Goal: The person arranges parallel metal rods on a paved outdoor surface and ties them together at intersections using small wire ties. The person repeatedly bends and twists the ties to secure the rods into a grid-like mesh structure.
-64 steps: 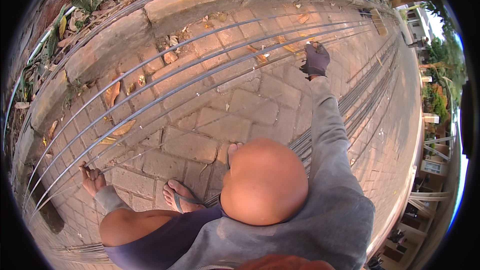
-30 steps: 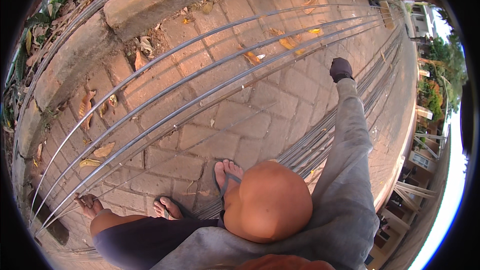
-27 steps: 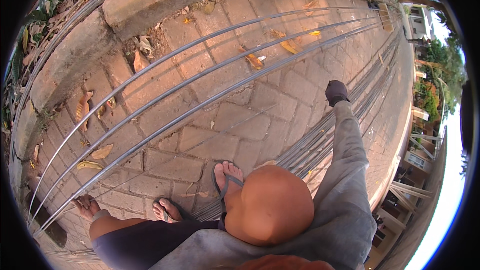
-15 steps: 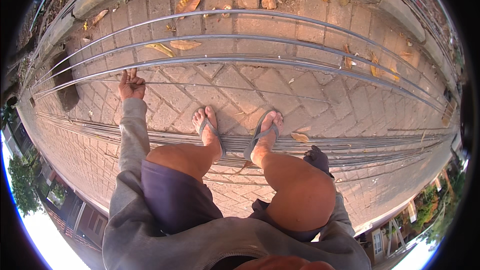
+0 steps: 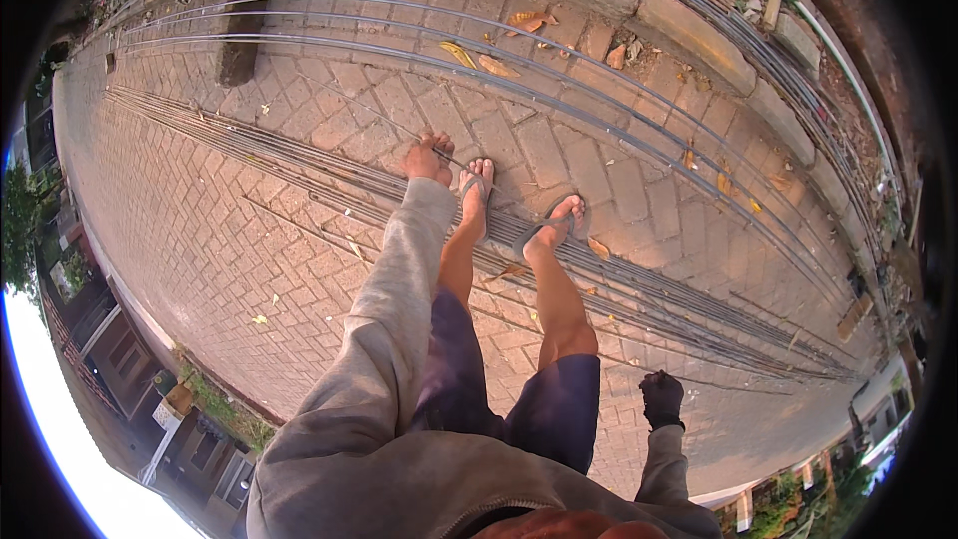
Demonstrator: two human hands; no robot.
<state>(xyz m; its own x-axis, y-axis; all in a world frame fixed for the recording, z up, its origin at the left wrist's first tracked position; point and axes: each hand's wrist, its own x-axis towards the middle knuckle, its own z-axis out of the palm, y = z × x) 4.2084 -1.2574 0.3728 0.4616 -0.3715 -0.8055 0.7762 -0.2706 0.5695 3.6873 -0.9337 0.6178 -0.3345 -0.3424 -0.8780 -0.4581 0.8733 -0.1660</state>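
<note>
My bare left hand (image 5: 429, 158) is closed around a thin metal rod (image 5: 374, 112), just left of my feet. The rod slants from the hand up and to the left above the paving. My right hand (image 5: 662, 399), in a dark glove, is held out at the lower right with its fingers curled. Whether anything is inside that fist cannot be seen. Beneath my feet in flip-flops a bundle of long thin metal rods (image 5: 639, 284) crosses the ground. Farther off, several long grey metal bars (image 5: 559, 95) run in curved lines, raised at the left on a dark block (image 5: 238, 35).
Brick paving (image 5: 220, 240) covers the ground, with dry leaves (image 5: 497, 66) scattered on it. A stone curb (image 5: 689, 35) bounds the far side, with more long rods (image 5: 768, 60) along it. Houses (image 5: 130, 349) stand at the lower left.
My left hand has come nearer my feet, still with the thin rod. My right hand has moved down, away from my knee. My legs are straighter, and the whole view has turned.
</note>
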